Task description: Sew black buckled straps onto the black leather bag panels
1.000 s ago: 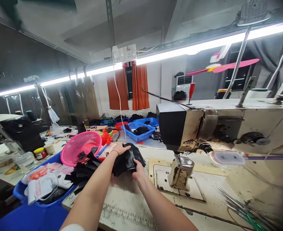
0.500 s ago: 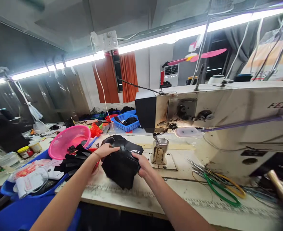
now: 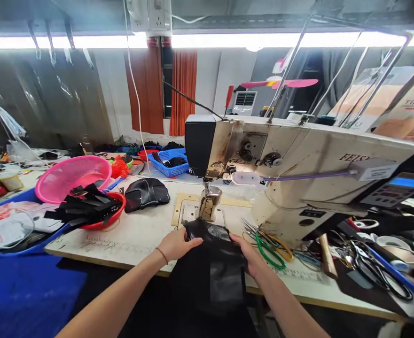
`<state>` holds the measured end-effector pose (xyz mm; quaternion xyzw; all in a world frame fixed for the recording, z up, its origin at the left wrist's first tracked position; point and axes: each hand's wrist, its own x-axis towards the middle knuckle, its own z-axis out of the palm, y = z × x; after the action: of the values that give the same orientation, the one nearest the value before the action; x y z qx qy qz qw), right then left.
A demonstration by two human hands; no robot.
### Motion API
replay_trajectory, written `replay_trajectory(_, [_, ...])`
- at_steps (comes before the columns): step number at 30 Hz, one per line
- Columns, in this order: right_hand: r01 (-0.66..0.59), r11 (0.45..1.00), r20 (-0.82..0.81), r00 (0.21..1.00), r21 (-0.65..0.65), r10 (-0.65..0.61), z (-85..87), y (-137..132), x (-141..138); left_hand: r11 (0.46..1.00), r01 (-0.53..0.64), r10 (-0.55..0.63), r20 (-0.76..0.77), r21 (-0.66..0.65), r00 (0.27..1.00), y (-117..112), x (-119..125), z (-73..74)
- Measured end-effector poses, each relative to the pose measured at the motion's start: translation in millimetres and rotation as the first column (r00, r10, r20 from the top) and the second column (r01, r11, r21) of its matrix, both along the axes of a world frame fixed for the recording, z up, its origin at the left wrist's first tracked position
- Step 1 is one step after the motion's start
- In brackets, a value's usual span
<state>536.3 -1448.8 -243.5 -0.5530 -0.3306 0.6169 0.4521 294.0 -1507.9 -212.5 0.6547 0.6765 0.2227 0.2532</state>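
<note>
A black, shiny leather-like piece [image 3: 216,245] stretches between my two hands at the table's front edge, in front of the sewing machine's post [image 3: 210,203]. My left hand [image 3: 179,245] grips its left side, thumb on top and fingers underneath. On its right side, my right hand [image 3: 246,254] is closed round the edge, with most fingers hidden. Its lower part merges with dark material below, so I cannot tell where it ends. Another black leather-like piece [image 3: 147,193] lies curved on the table to the left, apart from both hands.
A red basket [image 3: 121,211] full of black strips and a pink basket [image 3: 48,180] stand left. The sewing machine [image 3: 308,150] fills the right side. Green-handled scissors [image 3: 268,253] lie right of my right hand, near a wooden handle [image 3: 328,256]. Behind is a blue basket [image 3: 183,169].
A curved black piece now lies on the table at the left. Both hands have come nearer the front edge with a black piece between them. The view has levelled and turned right.
</note>
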Motion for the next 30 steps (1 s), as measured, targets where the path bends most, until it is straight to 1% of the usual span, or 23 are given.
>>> replay_trajectory(2, [0.037,0.998,0.068,0.997,0.045,-0.04,-10.3,6,6,0.999,-0.024,0.024,-0.023,0.031,0.999,3,-5,-0.1])
replay_trajectory(4, [0.049,0.993,0.132,0.989,0.103,-0.063,-14.9,7,9,0.998,-0.044,0.045,-0.031,0.053,0.998,3,-14,2.2])
replay_trajectory(6, [0.035,0.985,0.198,0.978,0.169,-0.068,-14.7,3,11,0.996,-0.058,0.059,-0.016,0.06,0.998,4,-24,2.7])
replay_trajectory(9, [0.006,0.965,0.317,0.944,0.262,-0.092,-11.1,-8,17,0.993,-0.089,0.089,0.004,0.074,0.996,13,-35,-3.7])
replay_trajectory(11, [-0.02,0.946,0.428,0.895,0.325,-0.128,-11.8,-17,23,0.989,-0.115,0.115,0.008,0.092,0.993,24,-42,-11.1])
replay_trajectory(13, [-0.078,0.918,0.562,0.809,0.389,-0.17,-16.4,-24,31,0.983,-0.126,0.127,0.005,0.13,0.992,38,-50,-18.5])
replay_trajectory(14, [-0.117,0.908,0.619,0.765,0.403,-0.177,-19.5,-27,34,0.98,-0.124,0.125,0.0,0.158,0.992,45,-54,-21.6])
replay_trajectory(16, [-0.196,0.91,0.693,0.71,0.367,-0.126,-25.1,-30,39,0.972,-0.106,0.113,-0.017,0.21,0.994,57,-61,-26.0])
replay_trajectory(18, [-0.222,0.926,0.701,0.711,0.305,-0.061,-27.0,-30,41,0.967,-0.101,0.112,-0.036,0.233,0.993,66,-65,-27.9])
replay_trajectory(19, [-0.215,0.927,0.696,0.716,0.306,-0.064,-26.4,-30,41,0.966,-0.108,0.121,-0.042,0.237,0.992,68,-65,-27.8])
replay_trajectory(20, [-0.197,0.921,0.686,0.722,0.336,-0.096,-24.9,-29,40,0.964,-0.118,0.132,-0.045,0.239,0.99,68,-64,-27.0])
replay_trajectory(21, [-0.17,0.905,0.669,0.728,0.391,-0.152,-22.7,-30,38,0.962,-0.124,0.138,-0.042,0.242,0.989,68,-60,-25.5])
replay_trajectory(22, [-0.14,0.876,0.643,0.733,0.461,-0.221,-20.3,-30,37,0.962,-0.121,0.134,-0.035,0.244,0.99,67,-55,-23.1])
replay_trajectory(23, [-0.116,0.837,0.61,0.739,0.535,-0.287,-17.6,-31,35,0.965,-0.102,0.111,-0.027,0.241,0.993,65,-48,-20.1])
replay_trajectory(24, [-0.095,0.788,0.567,0.746,0.608,-0.348,-14.9,-33,32,0.974,-0.06,0.063,-0.005,0.219,0.998,64,-41,-16.4])
replay_trajectory(25, [-0.078,0.736,0.52,0.758,0.672,-0.394,-12.0,-35,30,0.985,-0.002,-0.005,0.038,0.174,0.999,64,-33,-12.1])
replay_trajectory(27, [-0.047,0.634,0.414,0.794,0.772,-0.445,-5.9,-40,24,0.992,0.111,-0.12,0.181,0.06,0.976,68,-18,-2.5])
replay_trajectory(28, [-0.028,0.594,0.365,0.812,0.804,-0.456,-2.4,-43,21,0.991,0.137,-0.135,0.261,0.012,0.956,71,-13,2.6])
replay_trajectory(29, [-0.003,0.566,0.323,0.823,0.824,-0.466,1.1,-45,18,0.989,0.146,-0.129,0.333,-0.027,0.934,76,-9,7.7])
replay_trajectory(30, [0.026,0.554,0.292,0.829,0.832,-0.477,4.6,-46,15,0.988,0.142,-0.111,0.383,-0.054,0.917,81,-6,12.5])
